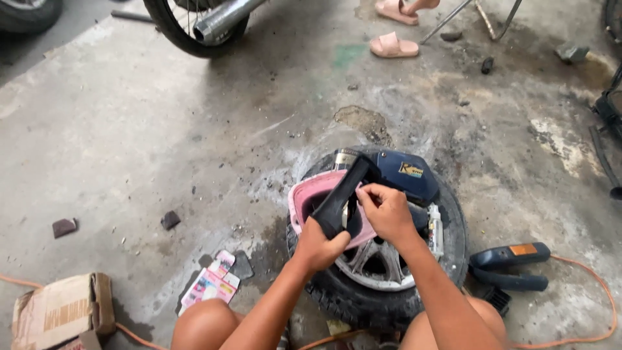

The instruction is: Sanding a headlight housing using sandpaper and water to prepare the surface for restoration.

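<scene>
A small wheel with a black tyre (337, 295) and a silver alloy rim (379, 262) lies flat on the concrete floor between my knees. On it rest a pink plastic bowl (308, 194) and a dark blue power tool (405, 174). My left hand (319, 245) grips the lower end of a black strip of rubber (343, 194) that slants up over the bowl. My right hand (387, 210) pinches the strip's upper part with its fingertips. A small white tube (435, 228) lies on the tyre just right of my right hand.
A blue and orange tool (510, 264) with an orange cable (596, 304) lies right of the wheel. A torn cardboard box (58, 312) and a pink packet (210, 284) sit at lower left. A motorcycle wheel and exhaust (207, 23), pink sandals (394, 46) and small debris lie farther off.
</scene>
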